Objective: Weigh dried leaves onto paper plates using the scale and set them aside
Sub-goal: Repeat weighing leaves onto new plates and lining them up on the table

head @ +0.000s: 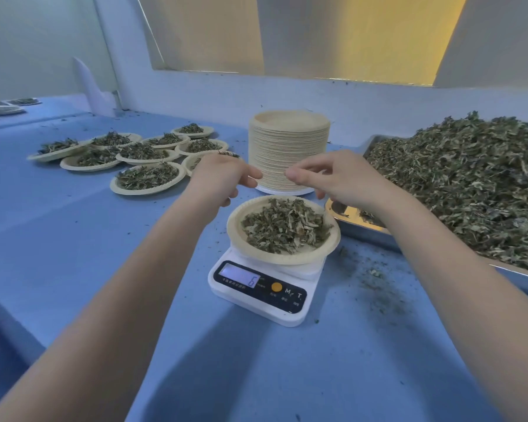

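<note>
On the white digital scale (261,289) we see a beige paper plate (282,231) of dried green leaves (284,226); above it, our left hand (223,175) and right hand (333,176) hover, fingers loosely curled, holding nothing visible.

soft, even, cool light fills the scene, with a warm yellow glow on the window panel (333,35) behind. the forearms cast faint broad shadows on the blue counter (73,239). the scale display (240,275) glares pale. wide-angle bending curves the edges; the hands (223,175) and far corners look slightly blurred.
</note>
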